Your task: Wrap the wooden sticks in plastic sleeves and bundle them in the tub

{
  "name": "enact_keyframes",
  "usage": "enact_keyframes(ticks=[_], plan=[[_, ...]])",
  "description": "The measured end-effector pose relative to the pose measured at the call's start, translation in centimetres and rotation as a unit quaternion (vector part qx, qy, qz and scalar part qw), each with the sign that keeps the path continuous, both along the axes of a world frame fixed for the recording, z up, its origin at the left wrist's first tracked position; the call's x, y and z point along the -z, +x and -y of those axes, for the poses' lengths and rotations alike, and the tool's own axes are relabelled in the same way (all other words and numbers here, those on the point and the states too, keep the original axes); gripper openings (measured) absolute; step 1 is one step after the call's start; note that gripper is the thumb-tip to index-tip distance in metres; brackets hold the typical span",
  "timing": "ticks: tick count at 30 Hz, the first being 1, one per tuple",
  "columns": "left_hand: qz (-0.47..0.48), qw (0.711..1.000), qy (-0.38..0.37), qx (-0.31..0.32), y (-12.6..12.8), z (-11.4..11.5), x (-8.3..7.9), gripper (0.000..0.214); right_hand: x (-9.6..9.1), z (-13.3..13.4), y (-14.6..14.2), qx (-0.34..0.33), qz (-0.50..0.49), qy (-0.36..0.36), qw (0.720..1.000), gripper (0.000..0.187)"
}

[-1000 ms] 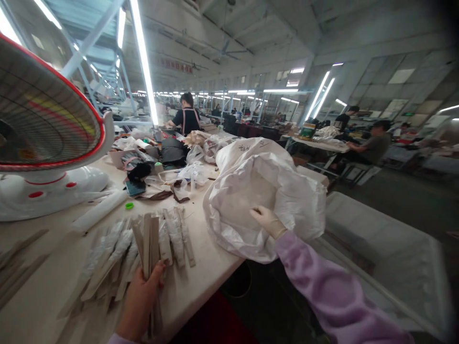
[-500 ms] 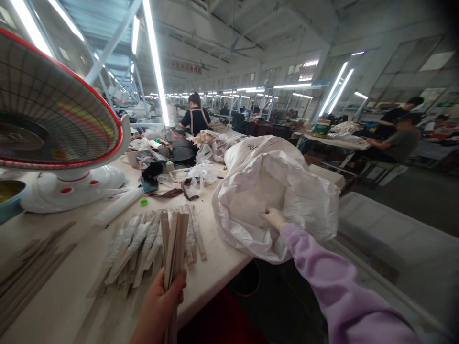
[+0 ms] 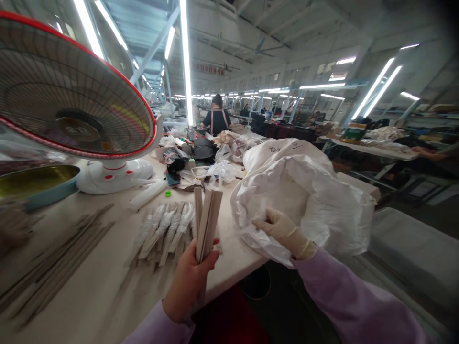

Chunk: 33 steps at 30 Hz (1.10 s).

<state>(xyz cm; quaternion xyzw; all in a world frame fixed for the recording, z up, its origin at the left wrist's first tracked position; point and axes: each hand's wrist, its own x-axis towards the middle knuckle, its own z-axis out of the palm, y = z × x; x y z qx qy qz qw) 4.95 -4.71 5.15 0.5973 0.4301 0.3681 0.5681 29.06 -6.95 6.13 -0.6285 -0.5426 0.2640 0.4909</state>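
Observation:
My left hand (image 3: 195,267), bare, is wrapped round a bundle of flat grey-beige strips (image 3: 208,215) and holds it upright over the table edge. My right hand (image 3: 283,231) wears a pale glove and is pinched closed at the mouth of a large white sack (image 3: 333,200). A thin whitish strip (image 3: 263,209) shows at its fingertips, blurred against the sack. Behind the held bundle lie several similar bundles (image 3: 168,229) with white wrapping round their middles. Long loose strips (image 3: 68,258) lie to the left.
A fan (image 3: 114,177) with a red rim stands at the left, beside a blue basin (image 3: 53,191). Plastic bags and dark scraps (image 3: 204,150) are heaped at the table's back. A person (image 3: 217,117) is farther off. A pale bin (image 3: 412,239) stands at the right.
My right hand has drawn back from inside the sack to its mouth, with a whitish strip at its fingertips. My left hand still holds the bundle. The view has turned left.

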Motion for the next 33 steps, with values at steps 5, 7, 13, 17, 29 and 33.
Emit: enact_keyframes(ticks=[5, 7, 13, 17, 29, 33], plan=[[0.068, 0.997, -0.007, 0.026, 0.7, 0.0, -1.5, 0.035, 1.3, 0.4, -6.5, -0.099, 0.155, 0.015, 0.983, 0.02], [0.091, 0.995, -0.027, 0.022, 0.4, 0.1, -1.3, 0.028, 1.7, 0.3, -7.8, -0.113, 0.199, 0.018, 0.973, 0.021], [0.065, 0.997, -0.019, 0.033, -1.7, 0.1, -0.4, 0.025, 1.2, 1.8, -7.4, -0.079, 0.102, -0.085, 0.988, 0.049], [-0.004, 0.996, 0.037, 0.084, -2.3, 0.3, -0.1, 0.022, 2.3, 3.1, -8.6, -0.264, -0.261, -0.325, 0.87, 0.078], [-0.032, 0.995, -0.047, 0.082, -5.6, 1.3, 1.1, 0.038, 4.1, 0.4, -9.2, -0.05, -0.439, -0.069, 0.895, 0.028], [-0.031, 0.989, -0.099, 0.107, -6.0, 2.2, 2.1, 0.04, 3.9, -1.2, -8.4, 0.04, -0.426, 0.006, 0.904, 0.034]])
